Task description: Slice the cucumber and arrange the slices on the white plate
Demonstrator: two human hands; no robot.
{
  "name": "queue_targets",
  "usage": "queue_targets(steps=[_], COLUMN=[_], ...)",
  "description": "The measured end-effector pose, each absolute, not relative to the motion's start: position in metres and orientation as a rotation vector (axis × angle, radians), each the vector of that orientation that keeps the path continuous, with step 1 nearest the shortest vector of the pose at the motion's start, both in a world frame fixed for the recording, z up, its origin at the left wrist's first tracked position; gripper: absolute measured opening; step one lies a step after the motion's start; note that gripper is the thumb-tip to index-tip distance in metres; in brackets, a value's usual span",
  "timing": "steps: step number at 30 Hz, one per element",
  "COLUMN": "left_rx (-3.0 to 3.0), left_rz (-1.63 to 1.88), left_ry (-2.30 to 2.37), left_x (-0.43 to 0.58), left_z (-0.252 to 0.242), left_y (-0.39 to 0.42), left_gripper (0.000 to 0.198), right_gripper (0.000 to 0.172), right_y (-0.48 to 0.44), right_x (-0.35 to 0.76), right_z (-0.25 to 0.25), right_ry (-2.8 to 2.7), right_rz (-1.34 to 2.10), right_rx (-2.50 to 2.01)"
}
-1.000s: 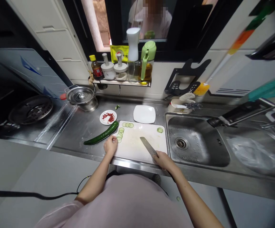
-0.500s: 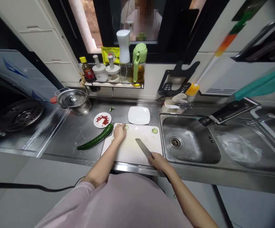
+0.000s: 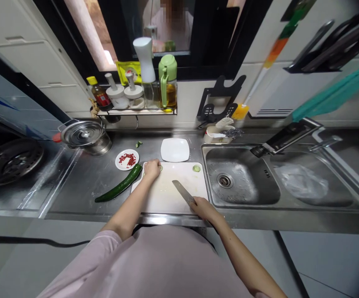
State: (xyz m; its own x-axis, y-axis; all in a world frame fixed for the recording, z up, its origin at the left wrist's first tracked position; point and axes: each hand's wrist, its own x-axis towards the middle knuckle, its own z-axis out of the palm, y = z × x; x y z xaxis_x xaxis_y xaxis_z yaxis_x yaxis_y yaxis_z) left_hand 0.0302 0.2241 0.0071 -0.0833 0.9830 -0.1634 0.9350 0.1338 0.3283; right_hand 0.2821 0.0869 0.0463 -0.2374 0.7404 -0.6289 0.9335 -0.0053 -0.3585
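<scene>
On the white cutting board [image 3: 167, 203], my left hand [image 3: 152, 169] is closed over a pale green cucumber piece [image 3: 161, 168] at the upper left corner. Most of that piece is hidden under the fingers. My right hand [image 3: 202, 207] grips a kitchen knife [image 3: 182, 192] by its handle; the blade lies low over the middle of the board and points up and left, apart from the left hand. A cut cucumber end [image 3: 196, 168] lies at the board's upper right corner. Left of the board rests a long dark green cucumber [image 3: 120, 186].
Behind the board stand a white square plate [image 3: 174, 150] and a small plate of chopped red pepper [image 3: 119, 165]. Green scraps [image 3: 138, 144] lie nearby. A lidded steel pot [image 3: 100, 145] is at left, a sink [image 3: 241, 182] at right. Bottles [image 3: 167, 82] line a wall shelf.
The view has shifted, so the scene sits slightly further left. Both hands keep about the same places on the board; the cucumber piece shows less beside my left fingers.
</scene>
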Motion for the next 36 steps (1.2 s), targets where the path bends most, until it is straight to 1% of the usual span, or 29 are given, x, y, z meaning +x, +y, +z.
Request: queue_targets(steps=[3,6,8,13,19,24,36], left_rx=[1.641,1.429,1.357,1.400,1.503,1.551,1.605], left_rz=[0.339,0.472,0.492,0.450,0.279,0.207,0.194], left_ry=[2.052,1.989,1.950,1.919,2.037,2.075,2.063], left_x=[0.032,0.037,0.041,0.048,0.046,0.047,0.049], left_z=[0.010,0.004,-0.004,-0.017,-0.011,-0.007,-0.008], left_y=[0.216,0.199,0.184,0.155,0.146,0.147,0.149], left_gripper=[0.016,0.020,0.024,0.025,0.024,0.024,0.027], right_gripper=[0.029,0.029,0.029,0.031,0.035,0.034,0.032], right_y=[0.086,0.084,0.083,0.079,0.071,0.068,0.068], right_x=[0.282,0.280,0.279,0.275,0.266,0.257,0.249], right_z=[0.045,0.046,0.046,0.047,0.053,0.055,0.051], right_ry=[2.012,1.986,1.989,2.057,2.108,2.110,2.084], right_rz=[-1.120,-1.108,-1.090,-0.976,-0.818,-0.798,-0.761], right_rx=[1.776,1.783,1.783,1.822,1.813,1.757,1.705])
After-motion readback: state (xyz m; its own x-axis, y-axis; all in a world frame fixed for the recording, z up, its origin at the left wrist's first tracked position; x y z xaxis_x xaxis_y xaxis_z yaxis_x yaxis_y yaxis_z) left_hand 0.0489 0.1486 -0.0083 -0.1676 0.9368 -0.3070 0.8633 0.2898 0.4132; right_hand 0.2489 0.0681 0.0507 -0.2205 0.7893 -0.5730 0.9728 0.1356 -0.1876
